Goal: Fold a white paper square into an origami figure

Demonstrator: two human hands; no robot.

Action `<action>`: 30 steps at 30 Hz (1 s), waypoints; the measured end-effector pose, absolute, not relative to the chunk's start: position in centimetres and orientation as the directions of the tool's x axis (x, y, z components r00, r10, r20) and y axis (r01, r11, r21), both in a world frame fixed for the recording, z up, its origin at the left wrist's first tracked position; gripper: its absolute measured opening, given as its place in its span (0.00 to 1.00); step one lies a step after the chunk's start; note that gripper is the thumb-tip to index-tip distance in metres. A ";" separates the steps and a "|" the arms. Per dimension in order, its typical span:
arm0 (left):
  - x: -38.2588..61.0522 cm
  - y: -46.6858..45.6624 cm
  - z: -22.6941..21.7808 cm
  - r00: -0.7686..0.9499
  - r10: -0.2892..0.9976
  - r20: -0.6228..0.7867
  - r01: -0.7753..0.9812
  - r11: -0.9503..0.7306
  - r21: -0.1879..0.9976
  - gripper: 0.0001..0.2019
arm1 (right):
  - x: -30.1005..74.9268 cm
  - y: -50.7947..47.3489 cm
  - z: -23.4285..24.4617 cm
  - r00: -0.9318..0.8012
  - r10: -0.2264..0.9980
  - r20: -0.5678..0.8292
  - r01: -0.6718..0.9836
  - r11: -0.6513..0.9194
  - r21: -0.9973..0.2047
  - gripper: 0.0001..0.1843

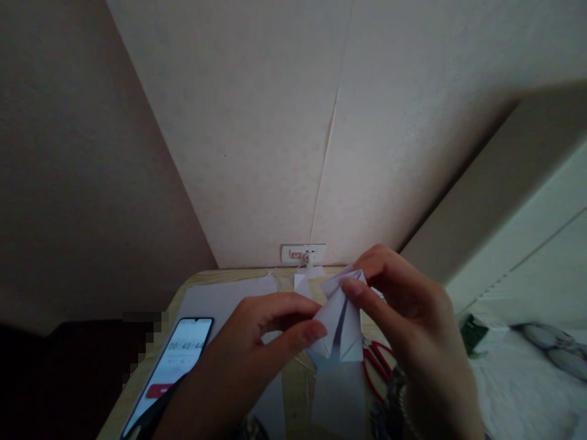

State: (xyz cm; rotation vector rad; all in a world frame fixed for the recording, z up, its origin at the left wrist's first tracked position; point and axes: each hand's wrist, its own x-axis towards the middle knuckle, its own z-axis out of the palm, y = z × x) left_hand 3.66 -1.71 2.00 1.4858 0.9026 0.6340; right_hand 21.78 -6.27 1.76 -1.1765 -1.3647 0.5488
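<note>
A small folded white paper piece (pixel 340 322) is held up above the wooden table (pixel 206 278). My left hand (pixel 261 342) pinches its left side between thumb and fingers. From the right, my right hand (pixel 403 311) grips its top edge with fingers pressed on the fold. Both hands are closed on the paper. The lower part of the paper hangs free between them.
White paper sheets (pixel 220 302) lie flat on the table. A phone (pixel 177 363) with a running timer lies at the left. Red-handled scissors (pixel 376 363) rest under my right hand. A wall socket (pixel 303 252) sits on the wall behind. A bed (pixel 527 379) is at the right.
</note>
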 end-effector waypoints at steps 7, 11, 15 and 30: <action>4.1 -2.1 2.4 0.482 0.858 -0.179 0.129 0.132 0.983 0.09 | 21.0 -6.2 1.6 0.177 0.815 0.552 0.418 0.445 -0.792 0.13; 4.3 -2.2 2.4 0.470 0.869 -0.157 0.099 0.125 0.987 0.09 | 21.3 -6.1 1.5 0.136 0.789 0.599 0.455 0.487 -0.746 0.12; 4.2 -1.9 2.2 0.494 0.861 -0.123 0.097 0.086 0.992 0.07 | 21.4 -6.1 1.4 0.112 0.764 0.636 0.497 0.511 -0.701 0.12; 4.3 -2.0 2.4 0.308 0.949 -0.068 0.094 0.040 0.995 0.09 | 22.1 -5.1 1.3 0.120 0.902 0.416 0.134 0.400 -0.907 0.20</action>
